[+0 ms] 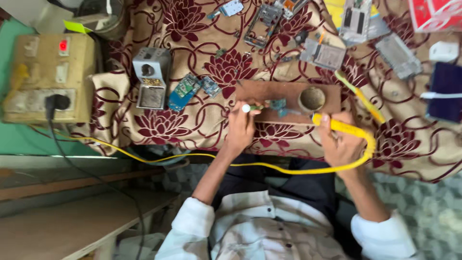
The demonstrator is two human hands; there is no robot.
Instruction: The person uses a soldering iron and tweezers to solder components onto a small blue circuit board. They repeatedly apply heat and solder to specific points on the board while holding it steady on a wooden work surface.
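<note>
At far left a wooden switchboard (48, 77) sits. The left hand (240, 127) pinches a white-tipped tool (250, 108) beside a small circuit board (277, 104) on a wooden block (269, 91); the right hand (339, 142) has its grip closed on a yellow soldering iron (337, 126).

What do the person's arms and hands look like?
Both forearms are bare. The left hand and right hand wear no gloves, and I can see no rings or watch. Each arm ends in a rolled-up white shirt sleeve with faint pale checks, cuffed near the elbow.
</note>
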